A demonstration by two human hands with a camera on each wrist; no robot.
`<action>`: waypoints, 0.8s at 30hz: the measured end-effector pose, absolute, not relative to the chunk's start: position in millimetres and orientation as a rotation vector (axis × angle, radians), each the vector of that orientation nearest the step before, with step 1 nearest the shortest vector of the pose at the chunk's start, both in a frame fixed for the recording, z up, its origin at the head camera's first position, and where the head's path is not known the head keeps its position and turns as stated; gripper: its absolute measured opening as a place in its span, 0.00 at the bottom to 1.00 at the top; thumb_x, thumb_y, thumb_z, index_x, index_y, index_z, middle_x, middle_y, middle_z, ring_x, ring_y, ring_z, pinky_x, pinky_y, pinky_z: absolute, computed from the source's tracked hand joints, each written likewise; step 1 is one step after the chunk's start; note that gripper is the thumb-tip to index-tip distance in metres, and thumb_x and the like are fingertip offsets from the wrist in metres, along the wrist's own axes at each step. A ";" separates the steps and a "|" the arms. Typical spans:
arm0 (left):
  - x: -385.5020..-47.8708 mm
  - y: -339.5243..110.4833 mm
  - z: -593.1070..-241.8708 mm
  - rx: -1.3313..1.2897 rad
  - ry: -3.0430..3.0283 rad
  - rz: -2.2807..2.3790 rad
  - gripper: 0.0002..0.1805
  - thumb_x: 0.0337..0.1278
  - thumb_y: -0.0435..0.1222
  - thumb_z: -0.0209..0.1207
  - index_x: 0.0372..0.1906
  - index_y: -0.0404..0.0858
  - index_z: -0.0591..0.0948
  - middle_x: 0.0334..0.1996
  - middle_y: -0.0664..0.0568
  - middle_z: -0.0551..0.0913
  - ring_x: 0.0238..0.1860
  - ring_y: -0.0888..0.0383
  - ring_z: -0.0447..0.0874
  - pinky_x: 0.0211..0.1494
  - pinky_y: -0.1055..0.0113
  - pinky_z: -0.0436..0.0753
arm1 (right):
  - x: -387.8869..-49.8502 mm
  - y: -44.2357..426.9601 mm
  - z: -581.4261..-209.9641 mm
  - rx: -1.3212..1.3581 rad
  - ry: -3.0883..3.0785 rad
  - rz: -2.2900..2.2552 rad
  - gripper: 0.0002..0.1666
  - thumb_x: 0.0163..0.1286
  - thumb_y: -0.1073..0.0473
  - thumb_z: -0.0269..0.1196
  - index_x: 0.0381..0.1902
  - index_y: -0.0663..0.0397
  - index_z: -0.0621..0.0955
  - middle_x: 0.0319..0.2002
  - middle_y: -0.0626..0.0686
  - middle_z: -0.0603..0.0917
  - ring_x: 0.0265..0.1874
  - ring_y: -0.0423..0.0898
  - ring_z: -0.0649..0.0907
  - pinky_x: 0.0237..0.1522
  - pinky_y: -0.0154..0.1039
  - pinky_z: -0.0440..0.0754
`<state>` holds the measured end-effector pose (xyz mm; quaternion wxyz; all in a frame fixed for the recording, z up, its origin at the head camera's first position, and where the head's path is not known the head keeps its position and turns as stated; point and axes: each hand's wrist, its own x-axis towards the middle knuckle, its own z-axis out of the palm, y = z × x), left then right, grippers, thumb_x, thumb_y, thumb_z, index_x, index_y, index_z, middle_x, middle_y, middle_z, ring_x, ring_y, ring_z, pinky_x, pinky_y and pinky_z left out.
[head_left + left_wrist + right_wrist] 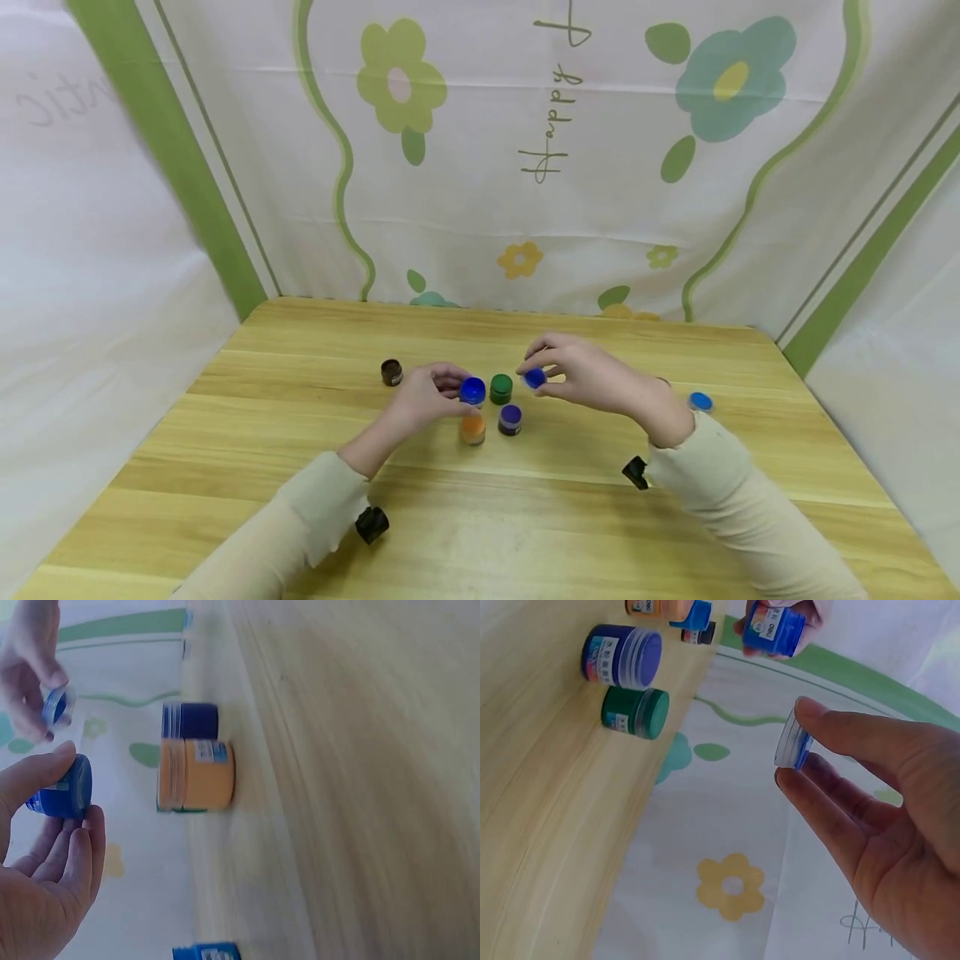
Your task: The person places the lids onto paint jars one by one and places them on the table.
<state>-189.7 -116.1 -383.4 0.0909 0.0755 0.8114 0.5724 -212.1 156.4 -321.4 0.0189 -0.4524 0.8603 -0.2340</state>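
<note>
Head view, with a clock face centred on the green jar: I'd call the uncapping about partway. The blue jar at 9 o'clock has its top off, and you've got the blue cap at 3 o'clock, apart from it. Further out at 9 there's a brown jar that looks uncapped too, though it's tiny so don't quote me. A light blue cap seems to lie flat on the desk, way out at 3, so I'd guess it belongs to the light blue jar that your left wrist cam catches at 6 o'clock. Still wearing caps, by the look of it: the green one, the purple jar at 6 and the orange jar at 7.

Your left hand has its thumb and fingers curled round the blue jar, spread just as wide as it needs. Your right hand pinches the blue cap by its rim between thumb and fingertips, so that gap is only as wide as the cap
</note>
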 end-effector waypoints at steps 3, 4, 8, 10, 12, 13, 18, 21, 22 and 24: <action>-188.2 -111.7 -384.0 0.252 2.398 1.702 0.22 0.49 0.27 0.77 0.52 0.30 0.84 0.46 0.47 0.88 0.52 0.49 0.86 0.57 0.59 0.83 | -210.8 149.7 -319.6 -1.425 2.637 -0.747 0.15 0.67 0.66 0.72 0.52 0.59 0.87 0.51 0.53 0.81 0.49 0.50 0.84 0.49 0.41 0.86; -187.6 -110.3 -383.6 0.263 2.390 1.704 0.22 0.50 0.28 0.77 0.52 0.30 0.84 0.47 0.47 0.87 0.52 0.49 0.86 0.58 0.59 0.83 | -210.0 147.2 -318.6 -1.431 2.626 -0.753 0.15 0.67 0.67 0.72 0.52 0.58 0.87 0.51 0.53 0.81 0.49 0.49 0.84 0.49 0.40 0.86; -186.3 -105.2 -382.1 0.307 2.366 1.715 0.22 0.51 0.28 0.76 0.52 0.31 0.84 0.48 0.46 0.87 0.53 0.48 0.86 0.58 0.59 0.83 | -206.7 138.0 -316.7 -1.469 2.586 -0.779 0.16 0.66 0.68 0.72 0.52 0.59 0.87 0.51 0.52 0.82 0.49 0.49 0.84 0.49 0.36 0.85; -186.0 -102.8 -381.6 0.320 2.352 1.726 0.22 0.51 0.28 0.76 0.53 0.30 0.84 0.49 0.45 0.87 0.54 0.47 0.85 0.58 0.59 0.83 | -204.6 133.5 -316.3 -1.500 2.571 -0.788 0.17 0.66 0.68 0.72 0.52 0.60 0.87 0.51 0.52 0.82 0.49 0.48 0.84 0.49 0.36 0.85; -185.9 -100.9 -381.6 0.326 2.339 1.737 0.23 0.51 0.28 0.76 0.54 0.30 0.84 0.50 0.44 0.86 0.54 0.47 0.85 0.58 0.59 0.83 | -203.0 129.5 -315.6 -1.534 2.566 -0.787 0.17 0.65 0.67 0.73 0.52 0.59 0.87 0.50 0.52 0.83 0.49 0.48 0.84 0.48 0.36 0.85; -185.7 -100.0 -381.5 0.325 2.336 1.739 0.24 0.50 0.28 0.76 0.54 0.30 0.83 0.50 0.44 0.86 0.54 0.47 0.85 0.58 0.59 0.83 | -202.4 127.7 -315.4 -1.553 2.571 -0.782 0.17 0.65 0.67 0.73 0.52 0.59 0.87 0.50 0.51 0.83 0.49 0.47 0.85 0.48 0.37 0.85; -185.2 -96.2 -382.1 0.337 2.351 1.713 0.25 0.51 0.30 0.77 0.55 0.30 0.84 0.50 0.45 0.87 0.54 0.48 0.85 0.58 0.59 0.83 | -202.5 122.3 -315.7 -1.606 2.590 -0.747 0.16 0.66 0.68 0.72 0.51 0.58 0.87 0.50 0.52 0.83 0.48 0.47 0.84 0.48 0.42 0.86; -185.0 -94.0 -382.9 0.342 2.374 1.682 0.25 0.50 0.32 0.77 0.55 0.31 0.85 0.49 0.46 0.87 0.53 0.49 0.86 0.57 0.60 0.84 | -202.6 122.1 -316.5 -1.587 2.590 -0.719 0.17 0.65 0.68 0.73 0.52 0.58 0.87 0.51 0.52 0.83 0.49 0.48 0.84 0.49 0.43 0.86; -184.7 -93.3 -382.9 0.340 2.375 1.678 0.24 0.50 0.32 0.77 0.54 0.31 0.85 0.48 0.46 0.88 0.53 0.49 0.86 0.56 0.60 0.84 | -202.2 122.3 -316.5 -1.577 2.591 -0.709 0.17 0.65 0.68 0.73 0.52 0.58 0.87 0.51 0.52 0.83 0.49 0.48 0.84 0.49 0.42 0.86; -183.8 -92.2 -382.4 0.334 2.389 1.666 0.24 0.50 0.32 0.78 0.54 0.32 0.85 0.47 0.47 0.88 0.52 0.49 0.86 0.56 0.60 0.84 | -201.7 122.5 -316.6 -1.561 2.594 -0.683 0.17 0.65 0.68 0.73 0.52 0.57 0.87 0.51 0.52 0.83 0.49 0.47 0.84 0.49 0.42 0.85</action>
